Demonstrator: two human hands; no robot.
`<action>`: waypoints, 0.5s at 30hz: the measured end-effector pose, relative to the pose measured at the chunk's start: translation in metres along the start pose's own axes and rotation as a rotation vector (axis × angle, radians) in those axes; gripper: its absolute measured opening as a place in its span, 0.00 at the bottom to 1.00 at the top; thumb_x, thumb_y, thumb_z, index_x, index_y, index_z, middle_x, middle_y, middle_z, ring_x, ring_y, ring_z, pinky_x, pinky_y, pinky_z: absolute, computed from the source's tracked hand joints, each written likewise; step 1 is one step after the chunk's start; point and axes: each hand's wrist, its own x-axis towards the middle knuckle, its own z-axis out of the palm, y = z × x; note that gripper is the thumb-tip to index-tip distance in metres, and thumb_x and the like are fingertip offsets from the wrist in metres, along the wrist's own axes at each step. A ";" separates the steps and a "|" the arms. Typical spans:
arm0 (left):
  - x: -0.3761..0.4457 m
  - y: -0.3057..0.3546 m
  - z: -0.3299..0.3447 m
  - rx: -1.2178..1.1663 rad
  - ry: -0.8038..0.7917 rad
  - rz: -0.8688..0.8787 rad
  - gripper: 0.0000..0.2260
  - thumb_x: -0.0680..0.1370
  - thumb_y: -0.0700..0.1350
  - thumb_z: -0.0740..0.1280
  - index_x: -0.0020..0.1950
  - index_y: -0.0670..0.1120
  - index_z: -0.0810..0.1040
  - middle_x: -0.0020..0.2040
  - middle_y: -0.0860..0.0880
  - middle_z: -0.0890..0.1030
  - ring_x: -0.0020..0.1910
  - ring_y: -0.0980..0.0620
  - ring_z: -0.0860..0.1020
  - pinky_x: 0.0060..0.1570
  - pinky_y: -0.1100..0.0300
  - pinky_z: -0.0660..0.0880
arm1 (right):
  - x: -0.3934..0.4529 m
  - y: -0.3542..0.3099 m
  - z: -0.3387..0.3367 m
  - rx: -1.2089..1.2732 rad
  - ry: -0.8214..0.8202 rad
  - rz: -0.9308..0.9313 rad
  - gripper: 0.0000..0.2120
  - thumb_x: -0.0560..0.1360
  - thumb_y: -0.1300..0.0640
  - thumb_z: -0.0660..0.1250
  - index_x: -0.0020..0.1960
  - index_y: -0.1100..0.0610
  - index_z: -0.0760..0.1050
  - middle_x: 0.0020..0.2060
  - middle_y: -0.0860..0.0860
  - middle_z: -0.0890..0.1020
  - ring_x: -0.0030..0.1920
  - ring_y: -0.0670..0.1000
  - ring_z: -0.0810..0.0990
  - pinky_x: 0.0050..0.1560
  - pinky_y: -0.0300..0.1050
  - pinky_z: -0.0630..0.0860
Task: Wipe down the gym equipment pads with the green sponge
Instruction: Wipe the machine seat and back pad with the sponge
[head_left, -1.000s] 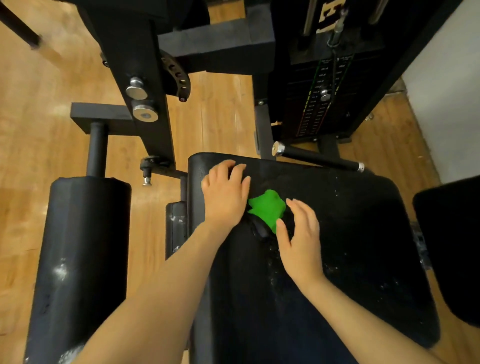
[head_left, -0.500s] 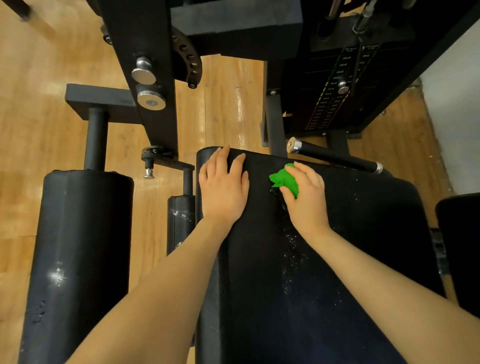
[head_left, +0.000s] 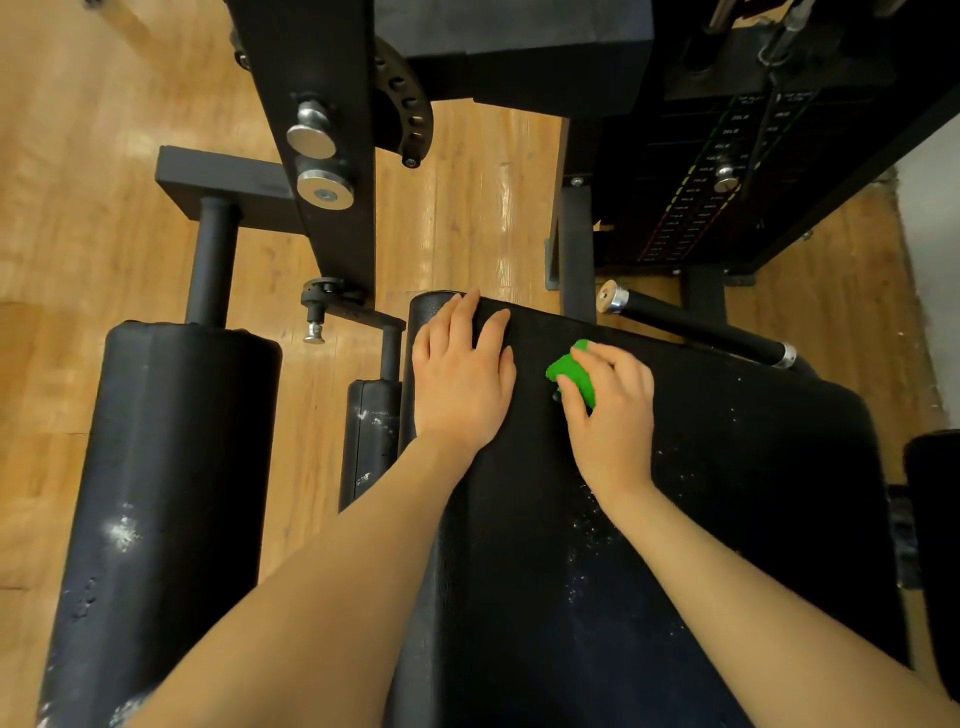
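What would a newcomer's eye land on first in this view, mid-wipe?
The bright green sponge, gripped by the right hand near the far edge of the wide black seat pad. Beside it, the left hand lies flat on the pad's far left corner. White specks dot the pad below the right wrist, and the large black cylindrical roller pad at the left shows similar white marks.
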 end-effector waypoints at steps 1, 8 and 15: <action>0.000 0.000 0.000 0.003 -0.003 0.001 0.16 0.79 0.49 0.60 0.67 0.49 0.74 0.71 0.44 0.70 0.71 0.42 0.66 0.67 0.44 0.64 | -0.008 0.000 -0.002 0.006 -0.010 0.001 0.17 0.76 0.57 0.68 0.64 0.57 0.75 0.60 0.51 0.76 0.63 0.50 0.70 0.61 0.38 0.64; 0.000 0.001 0.000 0.011 -0.006 0.001 0.17 0.80 0.49 0.59 0.67 0.49 0.73 0.71 0.43 0.70 0.71 0.42 0.66 0.68 0.44 0.63 | -0.040 0.008 -0.011 0.098 -0.039 0.002 0.17 0.75 0.60 0.69 0.63 0.57 0.77 0.60 0.50 0.76 0.62 0.41 0.64 0.61 0.23 0.57; 0.000 0.000 0.001 0.027 0.025 0.009 0.16 0.79 0.49 0.60 0.66 0.48 0.74 0.70 0.43 0.71 0.70 0.43 0.66 0.67 0.45 0.63 | 0.028 -0.004 0.002 0.148 -0.011 0.013 0.17 0.76 0.58 0.68 0.64 0.58 0.76 0.60 0.52 0.75 0.63 0.51 0.69 0.62 0.36 0.63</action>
